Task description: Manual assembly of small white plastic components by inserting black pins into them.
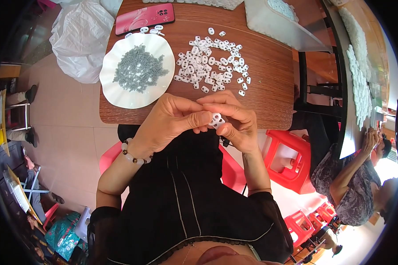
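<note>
Just past the near edge of the table, my left hand (174,119) and my right hand (238,118) meet, thumbs and fingers pinched together. Between the fingertips is a small white plastic cord-lock piece (216,120) with round holes; fingers hide part of it, and I cannot tell whether it is one piece or two. Beyond my right hand lies a loose spread of similar white two-hole pieces (203,64). A white wavy-rimmed plate (108,86) stands beyond my left hand, bearing a heap of tiny grey metal parts (139,70) that look like springs.
A pink phone (143,20) lies at the table's far left, with a few white pieces (154,31) beside it. A translucent bin (274,26) stands far right. Red stools (292,161) are to the right, near a person (349,185) at another table. A white bag (82,39) hangs left.
</note>
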{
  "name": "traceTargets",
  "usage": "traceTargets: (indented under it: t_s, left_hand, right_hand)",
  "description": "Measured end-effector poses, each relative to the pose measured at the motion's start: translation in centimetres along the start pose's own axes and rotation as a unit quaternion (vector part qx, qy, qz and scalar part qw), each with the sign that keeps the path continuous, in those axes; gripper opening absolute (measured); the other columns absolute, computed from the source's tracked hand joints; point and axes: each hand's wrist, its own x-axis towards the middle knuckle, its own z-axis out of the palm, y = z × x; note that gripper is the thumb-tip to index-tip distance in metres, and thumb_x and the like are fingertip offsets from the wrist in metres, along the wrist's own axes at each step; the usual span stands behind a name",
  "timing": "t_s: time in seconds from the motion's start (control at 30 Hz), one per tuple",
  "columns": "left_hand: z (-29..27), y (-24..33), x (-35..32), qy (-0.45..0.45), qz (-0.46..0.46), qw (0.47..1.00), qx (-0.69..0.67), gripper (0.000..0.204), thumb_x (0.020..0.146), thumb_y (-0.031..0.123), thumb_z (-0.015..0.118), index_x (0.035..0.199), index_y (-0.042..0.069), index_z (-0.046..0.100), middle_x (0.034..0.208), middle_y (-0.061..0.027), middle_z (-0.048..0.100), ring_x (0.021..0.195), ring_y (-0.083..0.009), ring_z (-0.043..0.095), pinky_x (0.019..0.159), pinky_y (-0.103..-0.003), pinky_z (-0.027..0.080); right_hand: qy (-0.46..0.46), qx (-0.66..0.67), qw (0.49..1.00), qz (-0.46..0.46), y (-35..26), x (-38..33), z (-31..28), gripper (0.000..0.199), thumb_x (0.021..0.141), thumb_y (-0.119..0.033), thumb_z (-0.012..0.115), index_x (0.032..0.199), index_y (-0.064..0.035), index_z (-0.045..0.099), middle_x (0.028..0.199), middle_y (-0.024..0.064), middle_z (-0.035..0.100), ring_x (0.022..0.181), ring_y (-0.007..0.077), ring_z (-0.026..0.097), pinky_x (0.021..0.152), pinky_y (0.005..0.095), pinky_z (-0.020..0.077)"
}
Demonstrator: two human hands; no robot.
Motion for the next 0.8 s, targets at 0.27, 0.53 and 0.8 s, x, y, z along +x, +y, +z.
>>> traceTargets:
  t_s: [0.27,0.53,0.8]
  left_hand:
    - [0.3,-0.2,0.0,0.003,0.007,1.0,-0.019,0.018,0.085,0.016,0.069,0.088,-0.001,0.071,0.072,-0.0048,0.065,0.064,-0.008,0.056,0.06,-0.022,0.046]
    - [0.1,0.1,0.0,-0.01,0.008,1.0,0.001,0.017,0.086,0.014,0.067,0.088,-0.002,0.071,0.07,-0.0044,0.065,0.063,-0.0067,0.057,0.06,-0.02,0.047]
    - [0.5,0.3,-0.1,-0.002,-0.005,1.0,0.002,0.017,0.087,0.014,0.067,0.086,-0.002,0.071,0.069,-0.0045,0.065,0.062,-0.0066,0.057,0.058,-0.02,0.047]
  right_hand:
    - [0.03,0.086,0.995,0.028,0.1,-0.4,1.0,0.045,0.084,-0.029,0.069,0.116,0.0017,0.062,0.117,0.0141,0.06,0.11,0.0214,0.05,0.091,0.0358,0.0431]
    - [0.017,0.065,0.997,0.024,-0.1,-0.2,0.6,0.046,0.084,-0.029,0.069,0.117,0.0018,0.061,0.118,0.0146,0.06,0.109,0.022,0.05,0.092,0.0362,0.0418]
    - [0.028,0.01,0.999,-0.026,0.4,-0.2,0.5,0.045,0.083,-0.035,0.068,0.111,0.0001,0.065,0.115,0.0137,0.064,0.105,0.0232,0.052,0.09,0.0351,0.0415]
